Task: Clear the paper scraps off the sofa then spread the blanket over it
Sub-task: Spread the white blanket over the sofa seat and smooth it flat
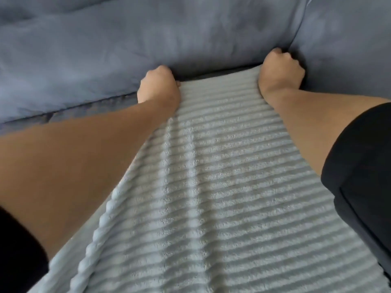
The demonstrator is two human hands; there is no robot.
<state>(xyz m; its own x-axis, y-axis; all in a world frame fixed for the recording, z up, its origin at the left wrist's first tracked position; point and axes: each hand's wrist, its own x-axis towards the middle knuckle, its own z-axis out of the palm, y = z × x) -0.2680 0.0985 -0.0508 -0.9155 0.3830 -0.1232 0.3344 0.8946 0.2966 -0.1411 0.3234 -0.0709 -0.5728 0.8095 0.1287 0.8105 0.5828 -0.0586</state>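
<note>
A pale grey ribbed blanket point(211, 176) lies stretched over the seat of a blue-grey sofa point(105, 49), running from the bottom of the view up to the back cushions. My left hand point(159, 85) is closed on the blanket's far left corner, at the foot of the back cushion. At the far right corner my right hand point(280, 71) grips the blanket, pressed into the gap between two back cushions. A few lengthwise creases run down the blanket's middle. No paper scraps are visible.
Two sofa back cushions meet at a seam point(296, 32) just above my right hand. A strip of bare seat point(74, 111) shows left of the blanket. My black sleeves point(359, 166) frame the lower corners.
</note>
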